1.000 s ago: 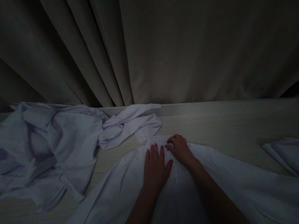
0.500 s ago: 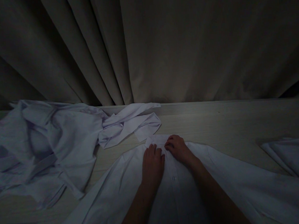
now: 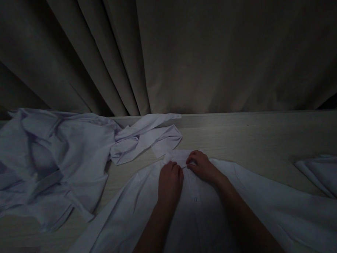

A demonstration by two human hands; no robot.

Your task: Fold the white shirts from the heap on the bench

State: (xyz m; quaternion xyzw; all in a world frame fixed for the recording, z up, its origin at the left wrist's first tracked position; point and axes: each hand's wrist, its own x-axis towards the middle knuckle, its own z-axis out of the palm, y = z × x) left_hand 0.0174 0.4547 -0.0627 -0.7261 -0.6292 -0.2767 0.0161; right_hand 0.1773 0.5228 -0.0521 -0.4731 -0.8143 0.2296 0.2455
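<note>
The shirt [image 3: 207,217] lies before me on the surface [image 3: 257,142], its collar [image 3: 176,156] toward the far edge. My left hand [image 3: 170,181] and right hand [image 3: 200,165] are on it, side by side at the collar. Left lies a heap [image 3: 75,148], one end stretching behind the collar; right, beyond a sleeve [image 3: 292,203], a cloth [image 3: 327,174]. The curtain [image 3: 199,59] hangs along the far edge.

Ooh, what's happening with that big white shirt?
A person has both hands at the collar of a white shirt, which lies spread out, front up. The left hand and right hand are curled there, close together; it's too dark to tell how firmly they hold it. Crumpled white cloth lies to the left, and more white cloth at the right edge.
</note>
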